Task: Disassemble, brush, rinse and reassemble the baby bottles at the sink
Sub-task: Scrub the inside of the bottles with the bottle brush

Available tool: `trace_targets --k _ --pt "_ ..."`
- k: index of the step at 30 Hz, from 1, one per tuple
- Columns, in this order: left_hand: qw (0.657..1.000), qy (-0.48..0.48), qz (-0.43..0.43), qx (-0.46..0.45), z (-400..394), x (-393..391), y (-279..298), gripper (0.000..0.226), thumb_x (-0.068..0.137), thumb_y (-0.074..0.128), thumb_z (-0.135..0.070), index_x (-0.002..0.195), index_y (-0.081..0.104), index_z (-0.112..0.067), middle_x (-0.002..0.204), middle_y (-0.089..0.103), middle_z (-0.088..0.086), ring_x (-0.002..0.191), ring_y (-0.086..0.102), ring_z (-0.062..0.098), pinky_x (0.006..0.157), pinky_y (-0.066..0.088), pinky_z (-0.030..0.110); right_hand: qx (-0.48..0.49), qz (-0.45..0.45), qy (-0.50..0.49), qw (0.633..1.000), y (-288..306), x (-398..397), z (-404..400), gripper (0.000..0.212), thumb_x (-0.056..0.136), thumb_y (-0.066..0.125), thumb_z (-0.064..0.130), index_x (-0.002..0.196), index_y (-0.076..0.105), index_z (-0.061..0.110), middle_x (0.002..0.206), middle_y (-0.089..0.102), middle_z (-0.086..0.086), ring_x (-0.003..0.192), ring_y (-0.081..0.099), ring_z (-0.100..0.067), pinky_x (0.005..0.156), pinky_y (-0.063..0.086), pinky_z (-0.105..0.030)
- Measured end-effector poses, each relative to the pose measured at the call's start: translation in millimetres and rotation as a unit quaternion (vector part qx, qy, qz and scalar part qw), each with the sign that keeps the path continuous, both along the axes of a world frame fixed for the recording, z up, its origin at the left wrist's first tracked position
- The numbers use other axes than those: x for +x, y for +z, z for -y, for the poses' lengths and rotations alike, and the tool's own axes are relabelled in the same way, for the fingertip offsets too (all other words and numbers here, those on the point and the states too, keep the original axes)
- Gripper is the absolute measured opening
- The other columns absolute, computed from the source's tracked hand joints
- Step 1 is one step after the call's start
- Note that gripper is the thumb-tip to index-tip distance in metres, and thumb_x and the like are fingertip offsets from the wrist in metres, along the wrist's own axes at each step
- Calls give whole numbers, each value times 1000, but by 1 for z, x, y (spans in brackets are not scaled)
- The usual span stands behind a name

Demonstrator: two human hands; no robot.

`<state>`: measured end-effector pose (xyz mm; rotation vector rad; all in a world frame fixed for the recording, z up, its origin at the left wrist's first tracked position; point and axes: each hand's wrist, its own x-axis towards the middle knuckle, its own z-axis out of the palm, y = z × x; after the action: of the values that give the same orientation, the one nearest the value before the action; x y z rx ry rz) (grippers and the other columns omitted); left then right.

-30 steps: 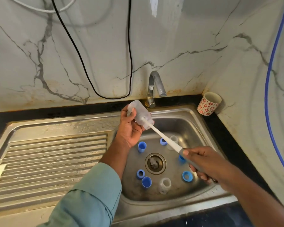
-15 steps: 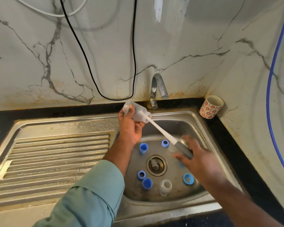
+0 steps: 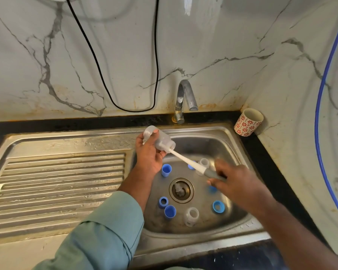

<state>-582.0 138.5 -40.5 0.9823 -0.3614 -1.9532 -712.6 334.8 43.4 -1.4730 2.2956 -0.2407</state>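
My left hand grips a clear baby bottle tilted over the back left of the sink basin, its mouth facing right. A white bottle brush runs into that mouth, the head hidden inside. My right hand holds the brush by its grey handle, fingers blurred. On the basin floor lie several blue caps and rings, such as a blue cap, a blue ring and another blue cap. Two clear bottle parts sit there too.
The drain is in the middle of the basin. A steel tap stands behind it, with no water running. A red-patterned cup sits in the back right corner of the black counter. The ribbed draining board stretches to the left.
My right hand has slid up and in toward the bottle, pushing the brush deeper. The bottle in my left hand has tipped slightly flatter.
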Motion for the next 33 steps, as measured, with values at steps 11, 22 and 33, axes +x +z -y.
trace_targets --k 11,22,33 --pt "1000 4 -10 -28 10 4 0 52 86 70 -10 129 46 -24 131 51 10 120 53 35 91 52 63 -44 318 -189 928 -26 28 -4 3 89 68 29 92 69 29 71 69 -6 48 52 -15 44 45 -23" --pt "997 5 65 -35 -9 0 -11 51 87 72 -11 124 43 -30 119 51 2 110 56 26 88 55 57 40 -19 -48 998 -19 -6 5 18 90 62 43 104 66 32 80 61 10 72 61 -8 73 57 -33" --pt "998 63 25 -3 -2 9 -13 51 87 72 -12 126 44 -28 136 47 9 123 51 35 79 59 50 1 150 -57 987 -29 -3 -4 18 94 59 40 80 65 31 62 58 5 53 50 -3 53 43 -22"
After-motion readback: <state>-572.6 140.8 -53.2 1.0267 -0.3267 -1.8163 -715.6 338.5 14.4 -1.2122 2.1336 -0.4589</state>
